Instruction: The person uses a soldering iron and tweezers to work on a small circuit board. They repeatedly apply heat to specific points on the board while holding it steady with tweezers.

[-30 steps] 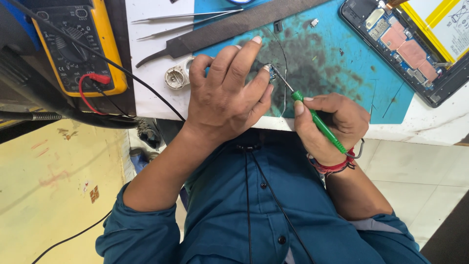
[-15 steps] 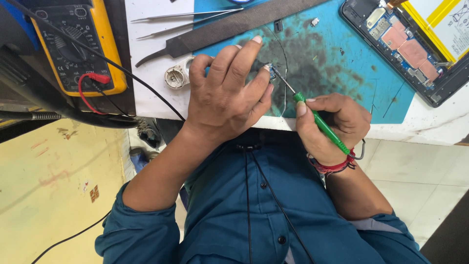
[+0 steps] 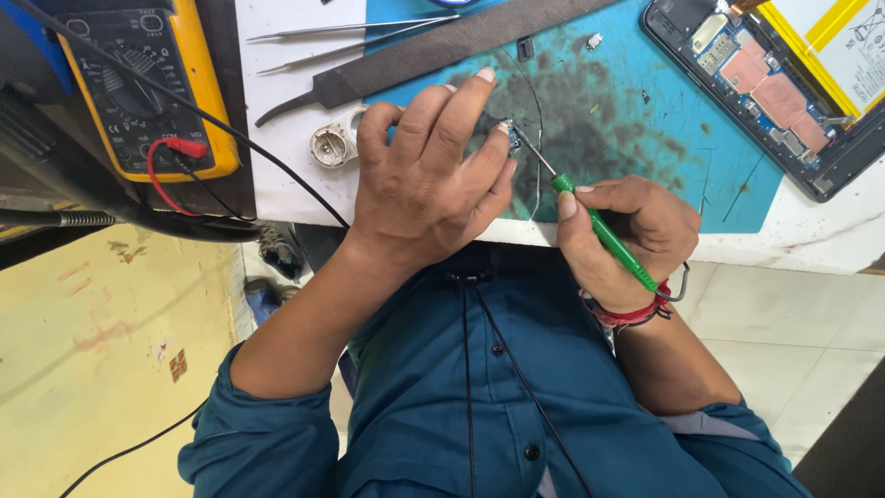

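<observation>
A white desk (image 3: 286, 175) is covered in part by a stained blue-green work mat (image 3: 636, 129), with a yellow multimeter (image 3: 147, 88) at one side, two tweezers (image 3: 341, 32) and a dark flat file (image 3: 442, 51) above, and an opened tablet (image 3: 784, 88) at the far corner. The left hand (image 3: 429, 184) is laid palm-down on the mat near the desk edge, its fingers pinched around a small part (image 3: 505, 129), most of which is hidden. The right hand (image 3: 627, 240) is clenched around a green-handled screwdriver (image 3: 604, 235), whose thin metal tip is set against that part.
</observation>
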